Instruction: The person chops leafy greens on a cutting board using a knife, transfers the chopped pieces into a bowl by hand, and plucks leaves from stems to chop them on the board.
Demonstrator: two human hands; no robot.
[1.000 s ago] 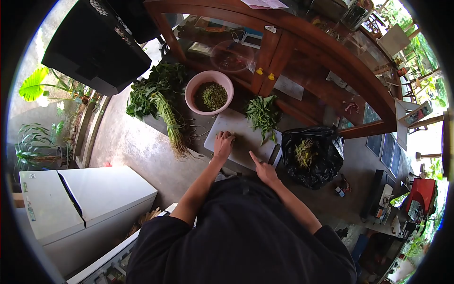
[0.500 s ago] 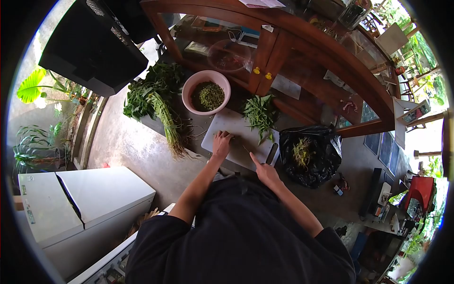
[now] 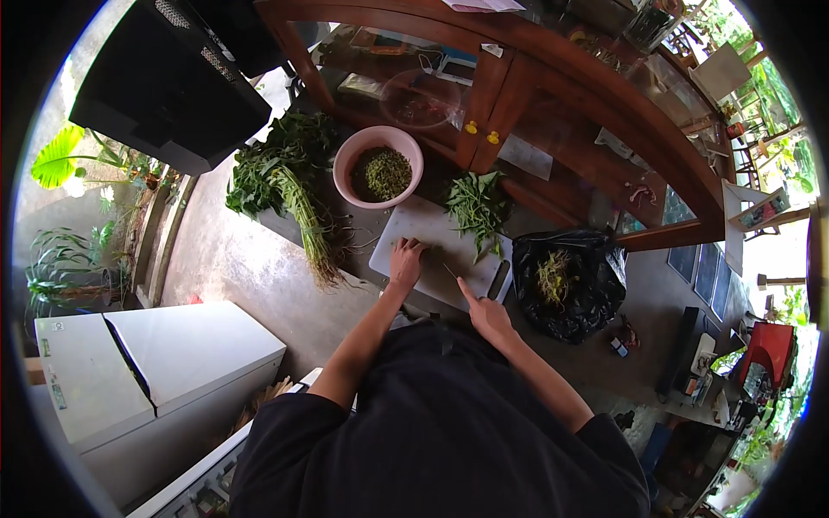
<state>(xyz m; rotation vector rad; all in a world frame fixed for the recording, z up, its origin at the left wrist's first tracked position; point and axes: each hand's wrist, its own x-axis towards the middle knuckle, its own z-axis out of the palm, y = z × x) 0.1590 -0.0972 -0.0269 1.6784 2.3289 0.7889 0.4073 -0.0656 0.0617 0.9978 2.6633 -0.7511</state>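
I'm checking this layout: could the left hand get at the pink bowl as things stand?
Probably yes: the left hand is over the cutting board, and the pink bowl stands just past the board's far edge, with nothing tall visible between them.

You have a smooth cutting board (image 3: 423,216), a plastic-looking bowl (image 3: 373,140), a glossy, crinkled plastic bag (image 3: 596,298), a polished wooden cabinet (image 3: 497,95) and a matt cloth shirt (image 3: 440,414).

The knife blade (image 3: 450,270), indistinct a second ago, now shows over the cutting board (image 3: 416,217); the right hand (image 3: 489,317) has shifted slightly toward the board's slotted edge.
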